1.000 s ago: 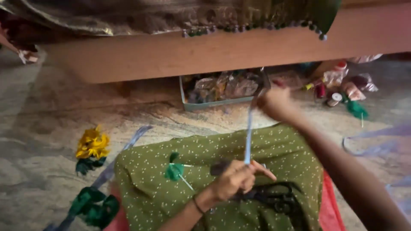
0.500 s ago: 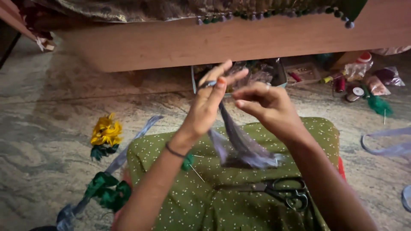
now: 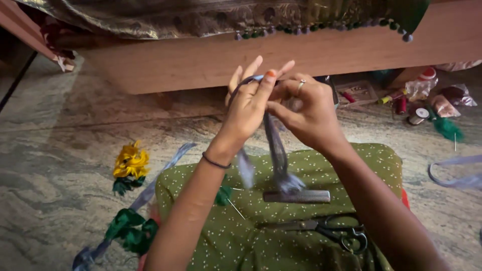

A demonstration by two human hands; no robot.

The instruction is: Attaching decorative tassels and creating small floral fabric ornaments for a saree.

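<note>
My left hand and my right hand are raised close together over my lap, both pinching a thin grey-blue ribbon looped over the left fingers. Its ends hang down toward a small grey comb lying on the green dotted cloth across my lap. Black scissors rest on the cloth just below the comb. A small green piece with a thin pin sits near my left forearm.
A yellow fabric flower and green fabric leaves lie on the stone floor at left, beside a long grey ribbon strip. Thread spools and packets sit at upper right under a wooden bed frame. Another ribbon loop lies right.
Both hands rose from apart to meet in front of me, looping the ribbon over the left fingers. The view shifted slightly, and the comb now shows on the lap.
</note>
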